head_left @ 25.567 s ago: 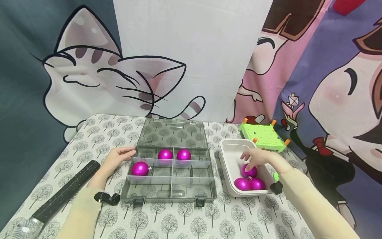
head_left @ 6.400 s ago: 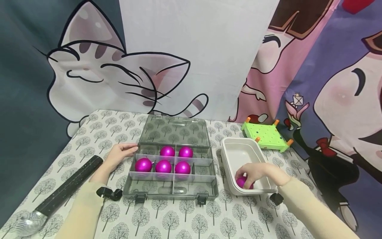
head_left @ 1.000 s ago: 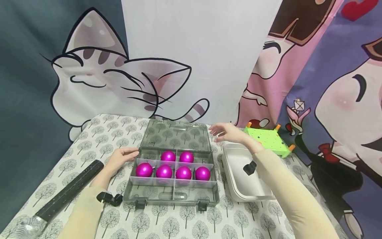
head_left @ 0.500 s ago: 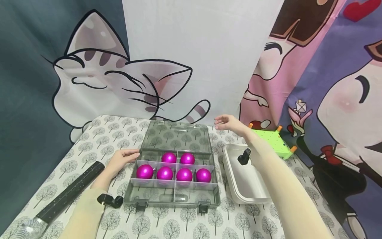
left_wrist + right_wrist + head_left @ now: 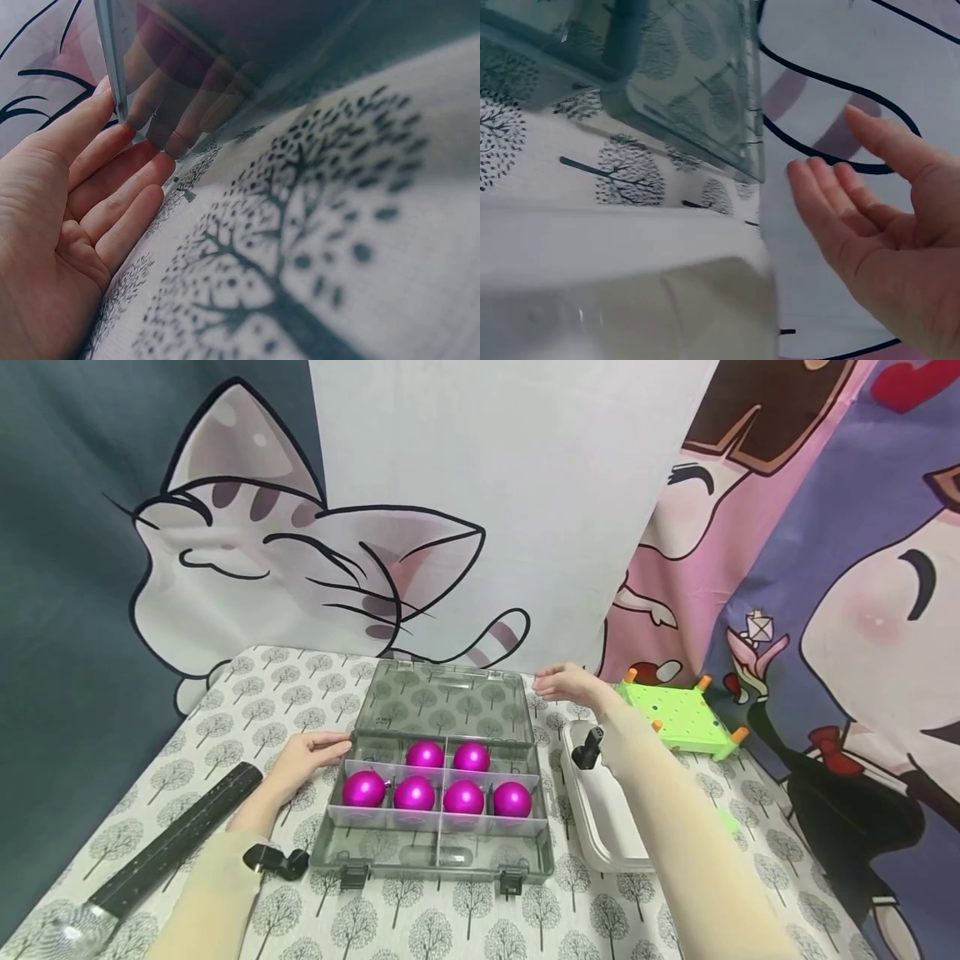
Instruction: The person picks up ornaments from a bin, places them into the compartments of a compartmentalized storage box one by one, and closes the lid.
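Note:
A clear grey compartment box lies with its lid folded back on the cloth. Two shiny magenta baubles sit in its back row, one each side of the divider. Several more baubles fill the middle row. My left hand touches the box's left side with nearly straight fingers; the left wrist view shows its fingertips against the see-through wall. Beside the lid's right edge, my right hand hovers with loosely bent fingers, holding nothing. In the right wrist view, that hand is apart from the lid.
A white tub stands right of the box, partly hidden under my right forearm. Behind it is a green pegged board with orange legs. A dark tube with a clear end lies at the left. A cartoon curtain hangs behind the table.
Baubles seen in the tub earlier now sit in the box's middle row. My right hand left the tub, rose beside the lid, then dipped slightly. The left hand stays at the box's side.

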Demonstrator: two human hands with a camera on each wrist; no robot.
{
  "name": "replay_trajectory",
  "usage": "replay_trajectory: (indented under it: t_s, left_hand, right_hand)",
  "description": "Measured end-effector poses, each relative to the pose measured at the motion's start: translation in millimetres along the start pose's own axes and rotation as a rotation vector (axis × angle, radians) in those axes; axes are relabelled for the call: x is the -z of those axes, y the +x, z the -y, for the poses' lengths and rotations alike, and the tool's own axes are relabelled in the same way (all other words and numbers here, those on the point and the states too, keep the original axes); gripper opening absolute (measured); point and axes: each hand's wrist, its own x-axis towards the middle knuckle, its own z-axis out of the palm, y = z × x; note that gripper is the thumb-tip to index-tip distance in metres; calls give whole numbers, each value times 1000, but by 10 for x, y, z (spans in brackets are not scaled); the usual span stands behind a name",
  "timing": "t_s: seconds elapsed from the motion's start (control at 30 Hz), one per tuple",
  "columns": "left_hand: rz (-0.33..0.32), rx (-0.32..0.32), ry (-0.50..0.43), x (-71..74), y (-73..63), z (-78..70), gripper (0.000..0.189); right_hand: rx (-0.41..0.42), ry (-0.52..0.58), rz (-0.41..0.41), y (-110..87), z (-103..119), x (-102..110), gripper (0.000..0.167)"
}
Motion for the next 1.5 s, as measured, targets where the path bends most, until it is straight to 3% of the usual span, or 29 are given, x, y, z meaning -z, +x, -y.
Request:
replay_trajectory:
  t_s: [0.17, 0.27, 0.33, 0.43, 0.57, 0.83, 0.9, 1.0, 1.13, 1.2, 1.27, 1.4, 1.5]
  left_hand:
    - [-5, -2, -4, 10, -10, 17, 49]
    - [-7, -5, -8, 11, -3, 20, 49]
    - [-3, -10, -17, 6, 6, 17, 49]
    - [4, -9, -24, 1, 14, 14, 49]
    - [4, -3, -28, 0, 20, 19, 49]
    - [2, -12, -30, -2, 22, 25, 49]
    - [1, -13, -29, -4, 21, 23, 49]
    - [-3, -15, -30, -6, 20, 20, 48]
    - [-5, -25, -31, -11, 25, 24, 48]
    - [-6, -27, -29, -11, 27, 27, 47]
    - [-4, -28, -25, -11, 28, 25, 48]
    - [-3, -16, -19, -5, 23, 12, 48]
    - [0, -5, -10, 4, 15, 0, 49]
  right_hand:
    - [-30, -30, 76, 269, -275, 15, 64]
    - [-13, -10, 153, 656, -609, 162, 67]
    - [-36, 0, 157, 878, -791, 228, 67]
    - [-50, -13, 116, 1003, -880, 224, 66]
    - [-87, -64, 53, 982, -857, 133, 66]
    - [-107, -9, -3, 1750, -1557, 473, 93]
    - [-107, -31, -33, 1780, -1604, 457, 89]
    - [-105, -101, -46, 1632, -1496, 347, 77]
    - [-130, -154, 13, 1350, -1257, 209, 80]
    - [-132, -172, 43, 1279, -1191, 174, 85]
    - [-151, -162, 55, 1252, -1143, 149, 80]
    - [-131, -226, 38, 1370, -1237, 181, 70]
    - [-112, -200, 22, 1623, -1494, 313, 73]
